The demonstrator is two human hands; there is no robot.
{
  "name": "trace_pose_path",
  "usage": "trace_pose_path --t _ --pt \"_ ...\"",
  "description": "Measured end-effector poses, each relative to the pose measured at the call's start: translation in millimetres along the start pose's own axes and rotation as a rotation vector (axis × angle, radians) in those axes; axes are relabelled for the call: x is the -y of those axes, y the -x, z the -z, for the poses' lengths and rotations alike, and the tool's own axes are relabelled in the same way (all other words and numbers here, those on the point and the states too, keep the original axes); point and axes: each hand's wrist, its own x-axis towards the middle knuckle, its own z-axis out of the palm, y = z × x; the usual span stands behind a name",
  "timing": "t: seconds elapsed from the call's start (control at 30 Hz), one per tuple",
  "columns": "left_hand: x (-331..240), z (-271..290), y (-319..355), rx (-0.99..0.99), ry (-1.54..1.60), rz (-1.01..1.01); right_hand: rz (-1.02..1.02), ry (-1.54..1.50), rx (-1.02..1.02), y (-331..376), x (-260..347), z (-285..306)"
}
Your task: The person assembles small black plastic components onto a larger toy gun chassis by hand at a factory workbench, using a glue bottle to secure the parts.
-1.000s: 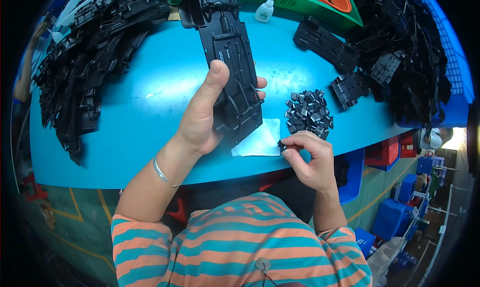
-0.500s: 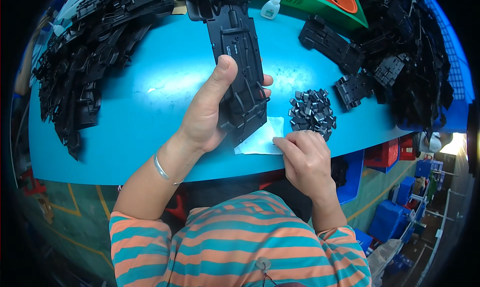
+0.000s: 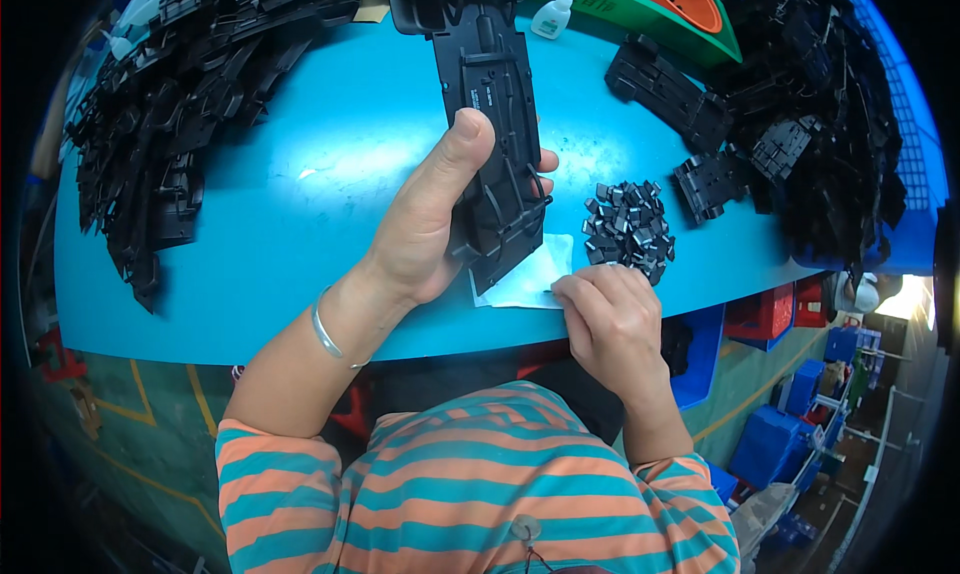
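step: fitting small clips to long black plastic part point(image 3: 490, 124), judged | left hand point(image 3: 430, 224) fingers clasp part, tilted above desk point(image 3: 300, 194) | right hand point(image 3: 610, 319) fingers pinched on white sheet point(image 3: 530, 274) beside part, contents unclear | clip pile point(image 3: 628, 229) right of part | next: precise seating, likely

left hand point(image 3: 435, 219) gripping, right hand point(image 3: 610, 319) curled

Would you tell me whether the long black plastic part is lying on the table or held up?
Held up: the left hand grips the long black plastic part, thumb over its face.
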Motion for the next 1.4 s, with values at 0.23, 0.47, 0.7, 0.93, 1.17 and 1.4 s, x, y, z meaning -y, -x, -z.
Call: trace_pose_path --t 0.23,0.47,0.7,0.93,1.17,1.4 --pt "0 -2 1 0.013 0.127 0.004 -0.113 -0.031 -0.028 2 2 -3" --pt "2 0 -2 0.012 0.015 -0.014 -0.116 -0.059 -0.043 1 0 -5" --pt "4 2 -1 0.021 0.147 0.071 -0.756 -1.144 -0.19 3 -13 6" --pt "7 1 -2 0.007 0.118 0.087 -0.952 -1.954 -0.098 8 -27 4" --pt "5 -1 -3 0.014 0.145 0.101 -0.944 -2.015 -0.071 8 -29 3" --pt "6 -1 -4 0.0 0.144 0.094 -0.971 -2.05 -0.081 7 -27 4"
